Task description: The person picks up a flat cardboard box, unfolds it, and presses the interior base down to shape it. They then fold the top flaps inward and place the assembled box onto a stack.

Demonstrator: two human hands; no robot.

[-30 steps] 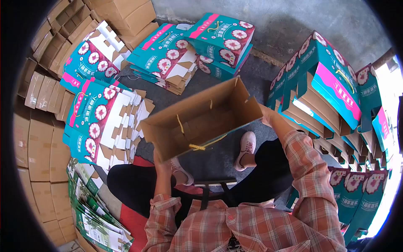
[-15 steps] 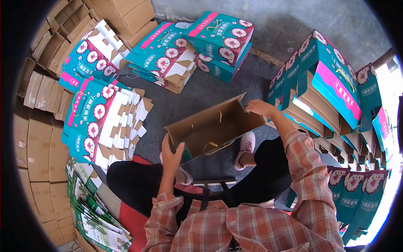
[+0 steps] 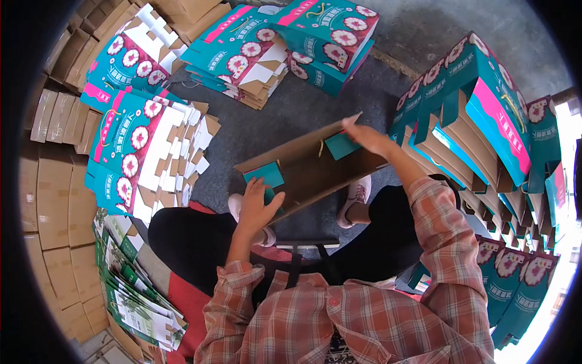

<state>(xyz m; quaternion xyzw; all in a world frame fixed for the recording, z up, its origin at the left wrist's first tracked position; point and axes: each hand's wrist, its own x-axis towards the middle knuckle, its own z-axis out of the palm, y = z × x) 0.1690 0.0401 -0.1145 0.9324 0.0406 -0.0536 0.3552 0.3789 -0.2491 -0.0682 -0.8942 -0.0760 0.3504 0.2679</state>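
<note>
A cardboard gift box with its brown inside facing up lies between my knees, its long side slanting up to the right. Two teal flaps, a left flap and a right flap, are folded inward at its ends. My left hand grips the left end, fingertips on the left flap and thumb apart toward the near wall. At the far right corner, my right hand holds the box by its end, beside the right flap. A thin yellow cord shows on the inner wall.
Flattened teal printed boxes lie in a left stack and a far stack. Folded boxes sit by the wall. Opened boxes are piled at right. Brown cartons line the left side, above green printed sheets.
Both teal end flaps now show folded into the box. My left hand has moved up onto the left flap, and my right hand has risen slightly. The box tilts more.
</note>
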